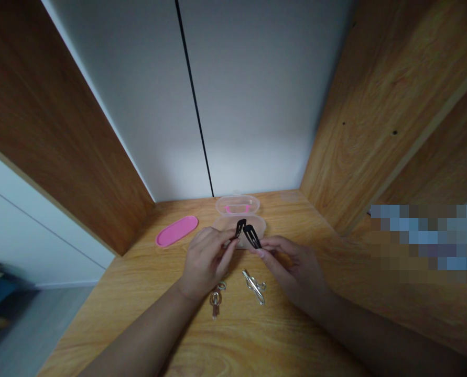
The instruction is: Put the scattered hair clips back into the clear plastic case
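Note:
My left hand (206,262) pinches a small black hair clip (240,228) by its lower end. My right hand (292,267) pinches a second, larger black snap hair clip (252,236). The two clips are held up close together, tips nearly touching, just in front of a clear plastic box (238,205). Beneath my hands, a silver hair clip (254,286) and a small brownish clip with rings (216,299) lie on the wooden desk (257,335).
A pink oval lid (177,231) lies on the desk to the left of the clear box. Wooden side panels (60,136) close in the desk on both sides, with a white wall (249,104) behind. A blurred patch is at the right.

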The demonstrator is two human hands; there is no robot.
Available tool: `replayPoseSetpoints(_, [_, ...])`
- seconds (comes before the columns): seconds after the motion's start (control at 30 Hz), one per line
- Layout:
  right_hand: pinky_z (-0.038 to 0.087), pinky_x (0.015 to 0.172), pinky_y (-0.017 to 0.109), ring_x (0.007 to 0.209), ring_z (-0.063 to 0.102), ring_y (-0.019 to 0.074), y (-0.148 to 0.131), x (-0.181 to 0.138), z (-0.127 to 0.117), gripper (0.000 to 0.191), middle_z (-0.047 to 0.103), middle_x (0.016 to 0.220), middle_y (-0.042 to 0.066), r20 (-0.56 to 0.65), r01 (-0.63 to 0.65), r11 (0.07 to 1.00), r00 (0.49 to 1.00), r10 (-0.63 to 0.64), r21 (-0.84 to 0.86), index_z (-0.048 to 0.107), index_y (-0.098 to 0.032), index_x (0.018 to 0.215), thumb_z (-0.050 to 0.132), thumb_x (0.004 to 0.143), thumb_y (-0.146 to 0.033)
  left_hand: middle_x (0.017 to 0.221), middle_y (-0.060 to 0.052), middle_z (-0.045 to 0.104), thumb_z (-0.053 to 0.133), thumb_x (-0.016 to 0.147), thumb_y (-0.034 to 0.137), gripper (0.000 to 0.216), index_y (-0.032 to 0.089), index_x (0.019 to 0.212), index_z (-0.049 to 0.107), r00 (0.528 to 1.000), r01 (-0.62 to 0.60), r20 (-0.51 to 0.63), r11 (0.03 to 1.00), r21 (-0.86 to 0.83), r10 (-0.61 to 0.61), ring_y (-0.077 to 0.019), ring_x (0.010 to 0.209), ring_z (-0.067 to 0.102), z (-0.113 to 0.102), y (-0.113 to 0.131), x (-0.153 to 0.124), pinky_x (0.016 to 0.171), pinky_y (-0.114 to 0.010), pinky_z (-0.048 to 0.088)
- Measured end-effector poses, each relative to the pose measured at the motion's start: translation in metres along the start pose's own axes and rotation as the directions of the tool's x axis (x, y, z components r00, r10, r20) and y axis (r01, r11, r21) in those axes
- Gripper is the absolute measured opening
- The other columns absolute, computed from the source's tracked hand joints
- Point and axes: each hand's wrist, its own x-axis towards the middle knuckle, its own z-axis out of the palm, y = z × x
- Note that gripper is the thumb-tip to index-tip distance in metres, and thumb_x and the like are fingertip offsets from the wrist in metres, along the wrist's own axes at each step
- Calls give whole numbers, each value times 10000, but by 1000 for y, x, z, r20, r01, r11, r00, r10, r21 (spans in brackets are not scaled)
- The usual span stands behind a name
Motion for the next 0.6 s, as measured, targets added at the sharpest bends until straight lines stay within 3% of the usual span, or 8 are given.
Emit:
replayPoseSetpoints(0.23, [596,858,346,924,768,226,4,0,3,132,805,961,66,130,-160,926,984,123,341,673,-223,917,670,928,-354,863,-62,754,651,902,67,159,175,1018,658,1000,-23,16,998,-56,24,-176,778,654,-2,0,2,712,-299,524])
replayPoseSetpoints(0.37, [604,774,304,874,772,216,1,0,4,139,807,913,64,113,-171,925,984,140,338,680,-217,892,695,911,-354,853,-67,762,637,901,66,157,171,1014,664,1000,-18,7,998,-67,19,-182,774,670,-2,0,3,701,-310,535])
replayPoseSetpoints(0.6, [601,633,294,707,739,204,6,1,5,124,787,769,44,-77,-90,975,991,107,201,744,-215,782,757,836,-326,966,-96,796,675,860,71,143,192,936,664,998,-64,-31,994,-88,62,-190,815,730,-1,0,2,707,-330,572])
